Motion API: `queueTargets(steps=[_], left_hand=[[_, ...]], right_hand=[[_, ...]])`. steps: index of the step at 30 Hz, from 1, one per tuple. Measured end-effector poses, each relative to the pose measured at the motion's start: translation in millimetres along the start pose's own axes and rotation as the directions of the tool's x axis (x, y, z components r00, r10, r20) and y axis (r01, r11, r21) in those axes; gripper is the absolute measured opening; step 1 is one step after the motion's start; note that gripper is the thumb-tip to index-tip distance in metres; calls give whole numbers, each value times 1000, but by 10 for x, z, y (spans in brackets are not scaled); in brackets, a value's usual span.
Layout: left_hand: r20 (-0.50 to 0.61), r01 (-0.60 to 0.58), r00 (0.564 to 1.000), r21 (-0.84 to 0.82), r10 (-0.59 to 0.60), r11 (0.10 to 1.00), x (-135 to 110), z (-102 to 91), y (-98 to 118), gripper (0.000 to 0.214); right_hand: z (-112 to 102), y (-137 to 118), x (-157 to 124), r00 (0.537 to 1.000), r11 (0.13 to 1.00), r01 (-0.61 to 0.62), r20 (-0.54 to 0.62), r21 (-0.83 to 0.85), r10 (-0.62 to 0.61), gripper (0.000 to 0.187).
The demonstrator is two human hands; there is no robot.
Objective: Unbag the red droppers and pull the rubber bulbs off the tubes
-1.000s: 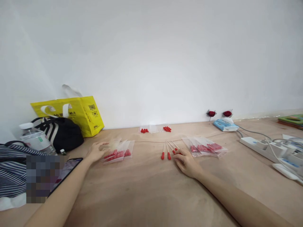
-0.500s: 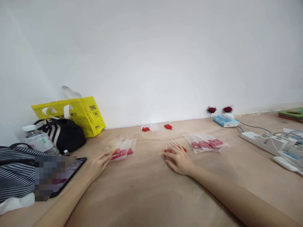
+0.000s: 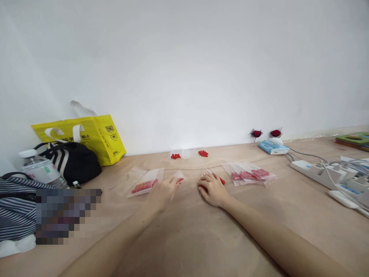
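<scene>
My left hand is closed on a small clear bag with red pieces in it, just right of a pile of similar clear bags on the brown table. The hand is a little smeared by motion. My right hand lies flat, fingers stretched, over a few thin sticks with red tips. A second pile of clear bags with red contents lies to the right of that hand. By the wall lie two small heaps of red pieces on clear film.
At the left stand a yellow carrier bag, a black striped bag, a water bottle and striped cloth. At the right are a power strip with cables, a blue box, two red roses and books.
My left hand has moved right from the left pile, bringing one clear bag toward the middle. My right hand has slid left over the red-tipped sticks.
</scene>
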State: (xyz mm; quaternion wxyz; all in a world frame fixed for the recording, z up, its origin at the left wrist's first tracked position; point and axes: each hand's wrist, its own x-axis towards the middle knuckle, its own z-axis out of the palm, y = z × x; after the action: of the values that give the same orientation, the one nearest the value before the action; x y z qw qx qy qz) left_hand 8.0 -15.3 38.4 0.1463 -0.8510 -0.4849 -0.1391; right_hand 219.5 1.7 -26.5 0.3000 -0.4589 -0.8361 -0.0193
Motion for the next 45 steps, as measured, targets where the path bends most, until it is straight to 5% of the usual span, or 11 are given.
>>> queueTargets(steps=[6, 13, 18, 22, 27, 32, 39, 45], left_hand=[[95, 24, 995, -273, 2, 962, 70, 336, 348, 15], [-117, -91, 992, -365, 51, 927, -272, 384, 161, 21], [-186, -118, 981, -376, 50, 919, -243, 487, 128, 21], [-139, -34, 990, -446, -32, 894, -161, 519, 161, 21], [-11, 173, 973, -631, -231, 756, -133, 528, 155, 15], [47, 226, 960, -715, -277, 662, -141, 570, 138, 15], [47, 207, 968, -699, -245, 685, -193, 528, 171, 16], [47, 206, 972, -633, -229, 746, -173, 491, 203, 15]], right_hand=[[-19, 57, -61, 1000, 1000, -2, -31, 11, 3, 15], [-29, 23, -89, 993, 997, 70, -96, 18, -68, 23], [-16, -64, -100, 977, 990, 144, -161, 9, -140, 35], [16, -86, -99, 953, 971, 239, -191, -14, -237, 28], [48, -83, -68, 929, 955, 293, -223, -46, -296, 26], [84, -95, -11, 911, 940, 339, -233, -45, -340, 21], [106, -111, 16, 913, 937, 347, -215, -30, -346, 11], [97, -106, 11, 869, 895, 432, -215, -111, -446, 17]])
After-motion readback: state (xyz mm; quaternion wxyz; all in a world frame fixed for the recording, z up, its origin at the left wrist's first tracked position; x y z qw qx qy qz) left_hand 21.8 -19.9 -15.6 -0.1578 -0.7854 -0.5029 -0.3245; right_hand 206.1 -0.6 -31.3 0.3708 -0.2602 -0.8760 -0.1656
